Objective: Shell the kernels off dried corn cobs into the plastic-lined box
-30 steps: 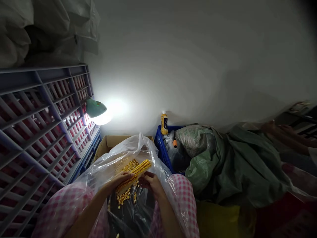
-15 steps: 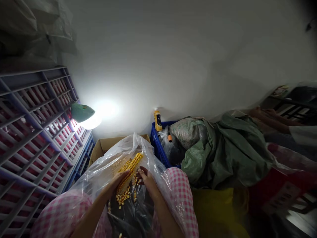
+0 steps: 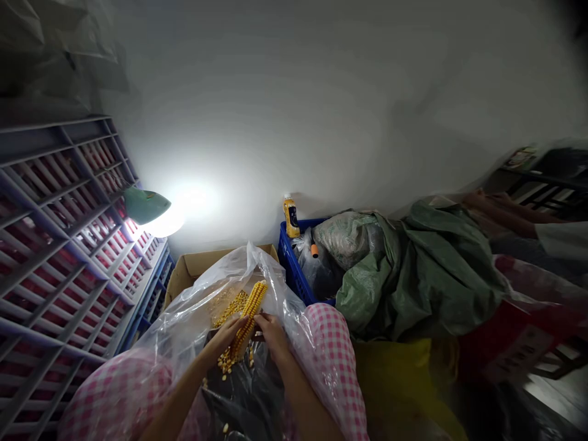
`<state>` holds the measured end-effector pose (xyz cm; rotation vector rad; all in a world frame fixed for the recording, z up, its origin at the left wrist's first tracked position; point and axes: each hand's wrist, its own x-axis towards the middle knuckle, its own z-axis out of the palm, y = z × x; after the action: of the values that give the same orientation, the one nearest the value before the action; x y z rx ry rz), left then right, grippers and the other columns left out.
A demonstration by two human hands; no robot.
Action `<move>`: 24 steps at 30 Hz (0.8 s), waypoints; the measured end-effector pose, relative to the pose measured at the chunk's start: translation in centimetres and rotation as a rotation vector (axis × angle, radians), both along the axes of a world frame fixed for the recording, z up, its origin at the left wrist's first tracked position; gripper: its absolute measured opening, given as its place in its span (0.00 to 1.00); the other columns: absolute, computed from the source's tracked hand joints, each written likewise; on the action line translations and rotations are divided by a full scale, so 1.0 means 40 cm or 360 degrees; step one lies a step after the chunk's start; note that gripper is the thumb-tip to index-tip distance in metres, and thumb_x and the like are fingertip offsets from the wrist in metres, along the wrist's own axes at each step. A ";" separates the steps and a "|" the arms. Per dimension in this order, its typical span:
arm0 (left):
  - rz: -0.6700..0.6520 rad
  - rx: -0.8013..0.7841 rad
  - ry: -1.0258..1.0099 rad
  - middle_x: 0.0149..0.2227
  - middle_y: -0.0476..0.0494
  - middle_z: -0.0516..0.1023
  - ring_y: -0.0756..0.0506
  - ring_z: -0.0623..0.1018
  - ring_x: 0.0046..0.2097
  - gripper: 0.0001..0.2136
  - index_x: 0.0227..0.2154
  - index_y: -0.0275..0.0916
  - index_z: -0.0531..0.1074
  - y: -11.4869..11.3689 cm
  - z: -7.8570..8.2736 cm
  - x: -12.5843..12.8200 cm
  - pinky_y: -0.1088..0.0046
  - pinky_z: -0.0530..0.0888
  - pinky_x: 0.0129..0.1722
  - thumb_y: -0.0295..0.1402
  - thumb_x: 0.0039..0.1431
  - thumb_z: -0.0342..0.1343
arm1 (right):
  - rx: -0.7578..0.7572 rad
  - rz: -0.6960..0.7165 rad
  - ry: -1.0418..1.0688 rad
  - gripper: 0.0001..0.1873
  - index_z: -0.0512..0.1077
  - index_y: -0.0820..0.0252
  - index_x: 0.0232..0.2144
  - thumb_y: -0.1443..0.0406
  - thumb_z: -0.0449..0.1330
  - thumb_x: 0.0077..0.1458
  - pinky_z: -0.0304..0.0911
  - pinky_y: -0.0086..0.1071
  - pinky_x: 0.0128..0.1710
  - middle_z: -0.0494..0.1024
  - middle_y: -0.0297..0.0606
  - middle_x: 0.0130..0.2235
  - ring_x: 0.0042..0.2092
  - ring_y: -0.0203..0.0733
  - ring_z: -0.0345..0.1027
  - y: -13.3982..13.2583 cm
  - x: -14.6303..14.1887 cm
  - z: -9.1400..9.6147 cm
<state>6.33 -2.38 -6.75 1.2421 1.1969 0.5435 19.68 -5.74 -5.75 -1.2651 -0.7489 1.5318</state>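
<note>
An ear of yellow corn (image 3: pixel 254 300) is held at a slant over an open clear plastic bag (image 3: pixel 184 324). My left hand (image 3: pixel 228 335) is closed around its left side, lower down. From the right, my right hand (image 3: pixel 272 332) has its thumb and fingers closed against the ear's side; a bare, kernel-free strip runs near there. Loose corn kernels (image 3: pixel 225 361) lie in the bag below the hands, with more kernels (image 3: pixel 232 307) behind the ear. The lower fingers of both hands are partly hidden.
A cardboard box (image 3: pixel 193 263) stands behind the bag. On the left are stacked plastic crates (image 3: pixel 68 226) with a lit lamp (image 3: pixel 149 208). A blue basket (image 3: pixel 290 269) holds bags and a yellow bottle (image 3: pixel 290 217). Green sheeting (image 3: pixel 441 275) lies right; another person's arm (image 3: pixel 505 208) shows beyond.
My right hand has come in from beside the ear and now presses against it. My left hand has shifted slightly up along the ear. The camera view has moved a little.
</note>
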 end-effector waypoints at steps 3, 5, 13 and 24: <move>0.0034 0.0043 -0.0131 0.39 0.37 0.79 0.37 0.75 0.45 0.35 0.39 0.33 0.75 -0.008 -0.036 0.006 0.64 0.70 0.47 0.62 0.45 0.46 | -0.0081 -0.0016 -0.0004 0.15 0.72 0.63 0.25 0.55 0.61 0.42 0.63 0.29 0.24 0.74 0.36 0.24 0.25 0.37 0.68 -0.003 -0.013 -0.018; 0.0061 0.0137 -0.0047 0.39 0.35 0.79 0.37 0.75 0.45 0.37 0.40 0.30 0.74 -0.010 -0.059 0.005 0.63 0.70 0.46 0.62 0.47 0.44 | -0.0126 -0.0022 0.0003 0.14 0.70 0.62 0.22 0.55 0.61 0.41 0.63 0.29 0.24 0.72 0.35 0.22 0.25 0.38 0.68 -0.005 -0.023 -0.028; 0.0021 0.0279 0.0341 0.36 0.38 0.79 0.38 0.76 0.42 0.32 0.35 0.32 0.74 -0.007 -0.070 -0.009 0.66 0.68 0.44 0.59 0.51 0.43 | -0.0247 -0.0080 0.0005 0.12 0.68 0.61 0.18 0.58 0.61 0.41 0.65 0.32 0.26 0.69 0.33 0.18 0.24 0.40 0.69 0.003 -0.032 -0.055; 0.0011 0.0201 0.0225 0.40 0.35 0.78 0.38 0.75 0.44 0.34 0.36 0.31 0.74 -0.005 -0.075 -0.010 0.66 0.68 0.45 0.60 0.50 0.43 | -0.0275 -0.0059 0.0146 0.13 0.71 0.63 0.24 0.57 0.61 0.41 0.68 0.32 0.28 0.72 0.34 0.19 0.28 0.41 0.72 -0.005 -0.021 -0.045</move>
<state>5.93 -2.60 -9.74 1.4034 1.3013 0.5504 18.85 -5.95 -7.53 -1.3171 -0.5410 1.6403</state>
